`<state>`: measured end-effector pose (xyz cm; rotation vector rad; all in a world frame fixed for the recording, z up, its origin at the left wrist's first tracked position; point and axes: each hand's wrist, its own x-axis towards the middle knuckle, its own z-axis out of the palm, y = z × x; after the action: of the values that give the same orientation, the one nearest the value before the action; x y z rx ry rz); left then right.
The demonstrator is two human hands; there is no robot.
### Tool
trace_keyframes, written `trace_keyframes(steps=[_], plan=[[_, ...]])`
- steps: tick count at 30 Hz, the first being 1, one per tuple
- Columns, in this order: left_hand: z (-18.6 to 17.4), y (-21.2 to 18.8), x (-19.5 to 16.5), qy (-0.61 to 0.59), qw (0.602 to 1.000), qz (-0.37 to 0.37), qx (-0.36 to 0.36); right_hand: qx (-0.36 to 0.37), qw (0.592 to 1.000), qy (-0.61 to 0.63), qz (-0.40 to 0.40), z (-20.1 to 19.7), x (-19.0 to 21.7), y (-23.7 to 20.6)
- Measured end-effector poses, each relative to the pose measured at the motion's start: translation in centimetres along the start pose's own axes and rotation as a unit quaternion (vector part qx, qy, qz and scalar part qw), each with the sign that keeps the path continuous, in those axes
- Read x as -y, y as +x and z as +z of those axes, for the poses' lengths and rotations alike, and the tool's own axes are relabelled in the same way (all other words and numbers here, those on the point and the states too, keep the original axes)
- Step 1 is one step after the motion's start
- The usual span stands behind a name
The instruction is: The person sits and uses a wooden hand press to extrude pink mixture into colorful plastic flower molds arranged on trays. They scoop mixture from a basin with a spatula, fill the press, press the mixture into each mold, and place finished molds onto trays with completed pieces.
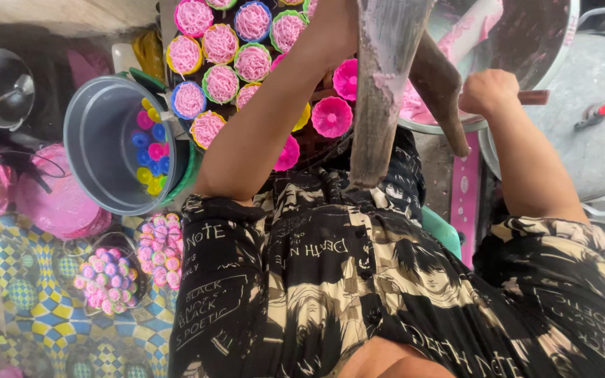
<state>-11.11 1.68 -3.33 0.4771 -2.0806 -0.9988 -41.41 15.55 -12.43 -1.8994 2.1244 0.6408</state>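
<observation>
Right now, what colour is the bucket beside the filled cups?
Grey; the bucket shows best in the head view.

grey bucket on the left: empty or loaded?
Loaded, only partly. The grey bucket holds a small heap of coloured moulds against one side; the rest of its inside shows bare.

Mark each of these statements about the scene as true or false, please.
1. The right hand grips a handle beside the big metal bowl. True.
2. The small moulds hold green strands. False: the strands are pink.
3. The grey bucket holds small coloured cups. True.
4. The left hand is plainly in view. False: only the left forearm shows, the hand is hidden behind the wooden press.
</observation>
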Motion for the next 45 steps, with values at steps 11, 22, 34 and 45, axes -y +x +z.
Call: trace_keyframes(steps=[11, 22, 34, 45], plan=[[1.0, -3.5, -4.3, -0.306, 0.952, -0.025, -0.012, -0.023, 0.971, 0.219, -0.093, 5.2, 1.8, 1.2], [-0.9, -1.3, -8.9, -0.144, 0.987, -0.015, 0.069, -0.067, 0.794, 0.549, -0.253, 4.8, 4.7, 3.4], [0.1, -2.9, -3.3, -0.190, 0.982, -0.012, 0.006, 0.152, 0.917, 0.368, -0.007, 1.9, -0.6, 0.6], [0.7, -2.8, -1.3, 0.050, 0.994, -0.078, 0.050, -0.027, 0.847, 0.526, -0.074, -8.5, -16.7, -8.1]])
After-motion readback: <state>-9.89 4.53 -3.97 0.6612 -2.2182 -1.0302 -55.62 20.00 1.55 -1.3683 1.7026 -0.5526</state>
